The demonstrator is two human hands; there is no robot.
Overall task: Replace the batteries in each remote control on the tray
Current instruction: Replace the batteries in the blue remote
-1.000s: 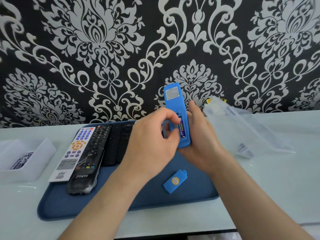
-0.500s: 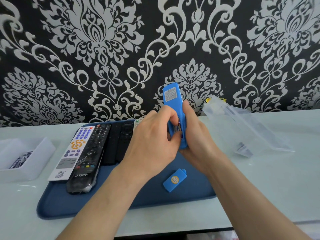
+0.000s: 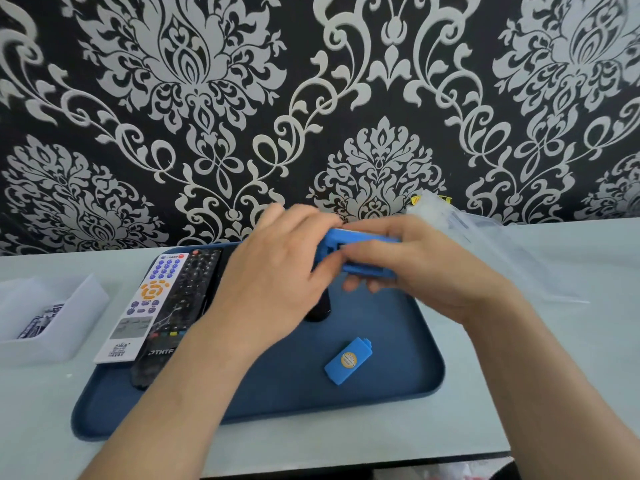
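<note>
Across the pale table (image 3: pixel 41 410) lies a dark blue tray (image 3: pixel 294 386), and over its 12 o'clock edge both hands hold the blue remote (image 3: pixel 367 270) clear of the tray. A second ago it stood upright, its open back and one battery facing the camera; now it is tipped level, long axis from 9 to 3 o'clock. The left hand (image 3: pixel 284 271) curls its fingers over the remote's 9 o'clock end, and the right hand (image 3: pixel 426 268) wraps the 3 o'clock end, fingertips showing beneath. No battery can be made out now (the hands hide the compartment), so I judge the swap on this remote still in progress: the tipping may be to shake a cell out or to seat one.

At the tray's 9 o'clock side the white remote (image 3: pixel 145 306) and a black remote (image 3: pixel 183 299) lie side by side, seemingly untouched. The blue battery cover (image 3: pixel 348 360) lies loose toward 5 o'clock, so closing up is not yet done.

Only the black remote's near end carries readable writing: "JTHTF". The white remote's printed code and the cover's round orange sticker are too small to read.
</note>
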